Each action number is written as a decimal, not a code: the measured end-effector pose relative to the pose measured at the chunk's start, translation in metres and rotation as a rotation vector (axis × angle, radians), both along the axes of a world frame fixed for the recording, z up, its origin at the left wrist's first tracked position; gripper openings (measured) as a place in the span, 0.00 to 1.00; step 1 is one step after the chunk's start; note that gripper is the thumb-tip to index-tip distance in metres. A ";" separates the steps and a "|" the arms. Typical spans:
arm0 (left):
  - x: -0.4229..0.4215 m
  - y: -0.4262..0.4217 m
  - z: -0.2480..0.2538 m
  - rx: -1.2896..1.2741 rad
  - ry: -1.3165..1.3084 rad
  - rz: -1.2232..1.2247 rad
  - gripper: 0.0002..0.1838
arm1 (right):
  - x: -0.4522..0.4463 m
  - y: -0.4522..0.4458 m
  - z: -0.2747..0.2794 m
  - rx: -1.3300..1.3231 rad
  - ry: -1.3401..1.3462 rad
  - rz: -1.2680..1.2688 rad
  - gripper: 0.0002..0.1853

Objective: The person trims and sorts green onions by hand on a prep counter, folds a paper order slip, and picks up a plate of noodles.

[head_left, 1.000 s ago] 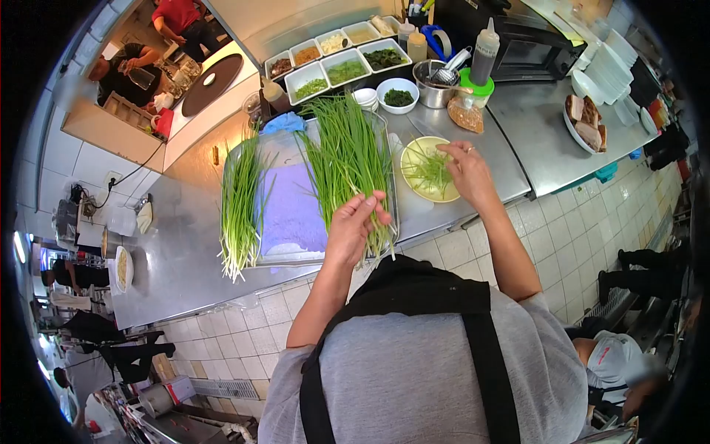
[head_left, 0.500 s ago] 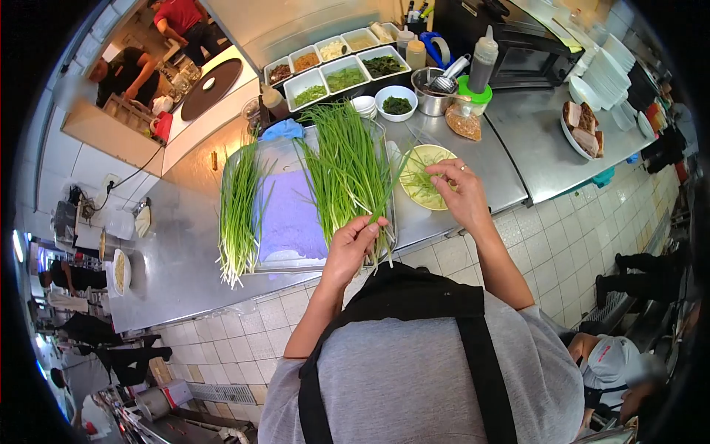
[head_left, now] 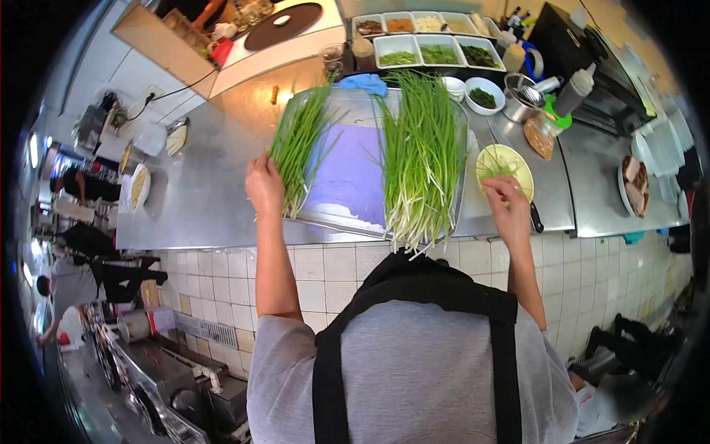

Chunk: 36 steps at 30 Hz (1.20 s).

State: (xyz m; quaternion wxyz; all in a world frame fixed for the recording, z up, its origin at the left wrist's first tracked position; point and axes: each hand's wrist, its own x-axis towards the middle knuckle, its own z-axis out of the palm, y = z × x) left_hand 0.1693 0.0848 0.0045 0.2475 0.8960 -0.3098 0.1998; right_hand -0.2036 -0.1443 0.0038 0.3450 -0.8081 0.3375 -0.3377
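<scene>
Long green chives with white ends lie on a metal tray (head_left: 347, 231) in two bunches: a smaller left bunch (head_left: 299, 148) and a thicker right bunch (head_left: 421, 155). Between them is a purple sheet (head_left: 344, 174). My left hand (head_left: 265, 185) is at the outer side of the left bunch, fingers curled; a thin pale stalk end pokes out below it. My right hand (head_left: 509, 201) is over the near part of a pale yellow bowl (head_left: 523, 174), its fingertips pinched together by thin green scraps (head_left: 497, 164). What lies between those fingertips is hidden.
Behind the tray are a blue cloth (head_left: 364, 83), white ingredient containers (head_left: 399, 63) and a small bowl of dark greens (head_left: 484, 97). A black knife handle (head_left: 536, 218) projects beside the yellow bowl. Farther right sits a bowl of meat (head_left: 634, 189). The steel counter's front edge (head_left: 185, 248) runs before me.
My view has turned left. My left hand has gone from the right bunch to the outer side of the left bunch. My right hand stays by the yellow bowl, now lower over its near side.
</scene>
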 end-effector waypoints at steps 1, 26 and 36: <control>0.008 0.004 -0.007 0.087 0.017 0.010 0.11 | 0.005 0.004 -0.002 -0.020 0.001 0.014 0.07; -0.128 -0.078 -0.005 -0.376 1.089 -0.818 0.09 | 0.062 -0.016 -0.002 0.447 -0.021 0.051 0.07; -0.186 -0.118 0.016 -0.494 1.389 -0.916 0.13 | 0.038 0.002 0.035 0.659 -0.187 0.193 0.06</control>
